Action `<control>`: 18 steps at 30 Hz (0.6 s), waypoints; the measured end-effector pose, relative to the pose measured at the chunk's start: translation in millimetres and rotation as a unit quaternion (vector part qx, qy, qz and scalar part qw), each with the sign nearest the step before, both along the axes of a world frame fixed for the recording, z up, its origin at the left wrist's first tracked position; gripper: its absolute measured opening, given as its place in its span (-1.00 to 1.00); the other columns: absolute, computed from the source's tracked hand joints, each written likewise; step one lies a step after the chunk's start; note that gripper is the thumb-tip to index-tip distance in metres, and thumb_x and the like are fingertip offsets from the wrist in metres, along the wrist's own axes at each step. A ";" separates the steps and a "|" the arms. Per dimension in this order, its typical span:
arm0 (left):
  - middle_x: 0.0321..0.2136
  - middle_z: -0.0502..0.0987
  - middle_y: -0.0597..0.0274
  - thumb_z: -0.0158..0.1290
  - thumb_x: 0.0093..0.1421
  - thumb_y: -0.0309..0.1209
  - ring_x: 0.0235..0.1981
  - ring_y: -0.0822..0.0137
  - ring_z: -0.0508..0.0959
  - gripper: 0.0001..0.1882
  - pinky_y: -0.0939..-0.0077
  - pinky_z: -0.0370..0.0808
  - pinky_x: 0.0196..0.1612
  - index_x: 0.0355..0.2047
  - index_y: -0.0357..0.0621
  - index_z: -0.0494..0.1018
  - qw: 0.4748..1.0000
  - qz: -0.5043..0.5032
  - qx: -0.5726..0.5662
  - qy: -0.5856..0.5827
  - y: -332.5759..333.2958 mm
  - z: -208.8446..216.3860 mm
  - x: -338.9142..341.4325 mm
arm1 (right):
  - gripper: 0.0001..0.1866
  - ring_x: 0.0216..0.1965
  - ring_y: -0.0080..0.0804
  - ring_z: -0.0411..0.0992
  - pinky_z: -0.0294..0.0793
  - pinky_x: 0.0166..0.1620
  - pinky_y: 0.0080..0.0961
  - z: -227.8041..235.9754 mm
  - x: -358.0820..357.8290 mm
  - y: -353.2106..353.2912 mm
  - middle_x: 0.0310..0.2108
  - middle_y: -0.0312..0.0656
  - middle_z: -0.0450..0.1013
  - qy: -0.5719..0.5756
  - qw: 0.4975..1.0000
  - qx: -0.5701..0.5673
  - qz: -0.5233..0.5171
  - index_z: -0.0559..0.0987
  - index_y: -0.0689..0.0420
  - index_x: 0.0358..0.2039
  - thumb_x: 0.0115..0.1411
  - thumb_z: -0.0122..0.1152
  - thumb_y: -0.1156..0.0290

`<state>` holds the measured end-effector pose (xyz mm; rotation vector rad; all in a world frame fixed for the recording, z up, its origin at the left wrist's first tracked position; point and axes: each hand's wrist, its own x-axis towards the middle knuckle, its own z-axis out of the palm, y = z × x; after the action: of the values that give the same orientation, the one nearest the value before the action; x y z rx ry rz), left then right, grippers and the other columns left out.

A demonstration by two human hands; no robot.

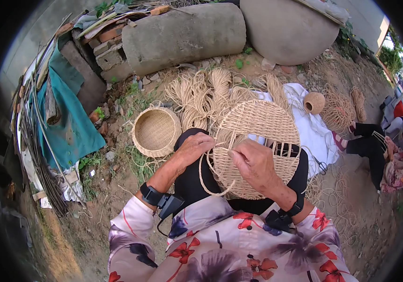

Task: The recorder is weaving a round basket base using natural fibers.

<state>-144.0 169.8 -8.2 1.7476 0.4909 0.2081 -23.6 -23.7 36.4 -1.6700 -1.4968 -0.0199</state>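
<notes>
On my lap lies a round woven straw panel (257,117), with open gaps across its middle where bare strands show. My left hand (195,150) is closed at the panel's left edge, fingertips pinching a straw cord (203,177) that loops down below it. Over the panel's middle-left part, my right hand (256,165) is closed with thumb and fingers together. Whatever it grips is hidden beneath the fingers. Left of my knees, a shallow round woven basket (157,131) sits on the ground, its inside facing up.
Bundles of straw cord (196,94) lie beyond the panel, beside a white cloth (321,141) bearing scissors (322,167) and a small woven pot (314,102). A concrete cylinder (182,37) lies behind. Teal fabric (70,113) hangs at left; another person (375,141) sits at right.
</notes>
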 end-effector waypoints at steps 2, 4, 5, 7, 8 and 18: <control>-0.19 0.59 0.15 0.05 0.23 -0.41 -0.12 0.27 0.53 -0.74 0.39 0.46 -0.02 -0.17 -0.33 0.56 1.000 -0.012 0.023 -0.005 3.5 0.7 1.0 | -0.90 -0.40 -0.07 0.46 0.44 -0.37 -0.21 -2.4 15.6 13.2 -0.45 -0.08 0.39 -0.030 0.999 -0.015 -0.021 0.53 0.22 -0.39 0.11 0.23 0.48; -0.21 0.59 0.15 0.06 0.22 -0.42 -0.16 0.26 0.54 -0.77 0.37 0.47 -0.06 -0.21 -0.32 0.57 0.999 -0.012 0.037 -0.010 2.7 0.6 3.1 | -0.88 -0.34 -0.05 0.46 0.46 -0.31 -0.18 -13.9 22.1 25.4 -0.39 -0.07 0.38 -0.064 0.998 -0.017 -0.018 0.52 0.24 -0.37 0.10 0.22 0.48; -0.22 0.60 0.15 0.07 0.21 -0.42 -0.17 0.26 0.55 -0.78 0.36 0.47 -0.08 -0.23 -0.31 0.57 0.998 -0.010 0.055 -0.013 2.9 0.2 2.9 | -0.89 -0.30 -0.03 0.46 0.46 -0.28 -0.16 -18.6 23.0 30.5 -0.38 -0.05 0.38 -0.091 0.994 -0.056 -0.017 0.52 0.24 -0.39 0.09 0.21 0.49; -0.24 0.60 0.15 0.08 0.19 -0.43 -0.21 0.26 0.56 -0.81 0.35 0.48 -0.13 -0.27 -0.29 0.58 0.995 -0.003 0.096 -0.017 -0.4 1.1 0.9 | -0.90 -0.27 -0.02 0.46 0.47 -0.24 -0.13 -19.9 23.0 33.3 -0.37 -0.04 0.37 -0.116 0.989 -0.096 -0.014 0.52 0.24 -0.40 0.08 0.20 0.49; -0.24 0.61 0.15 0.09 0.19 -0.43 -0.23 0.25 0.57 -0.82 0.34 0.49 -0.15 -0.29 -0.29 0.58 0.992 0.000 0.125 -0.019 -1.3 1.8 4.1 | -0.90 -0.26 -0.01 0.45 0.46 -0.23 -0.12 -18.7 24.4 33.7 -0.38 -0.03 0.37 -0.093 0.991 -0.101 -0.002 0.50 0.24 -0.42 0.07 0.19 0.49; -0.41 0.56 0.09 0.18 0.18 -0.31 -0.45 0.28 0.51 -0.76 0.30 0.45 -0.36 -0.27 -0.25 0.57 0.964 0.005 0.230 -0.131 -43.8 62.5 24.4 | -0.90 -0.50 -0.60 0.38 0.39 -0.41 -0.61 53.3 46.5 -8.5 -0.49 -0.28 0.46 0.255 0.966 0.033 -0.001 0.53 0.25 -0.36 0.19 0.27 0.52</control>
<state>-119.6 126.0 54.3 2.1292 0.2685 0.5905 22.9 -32.2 89.6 -1.4781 -1.0888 0.3313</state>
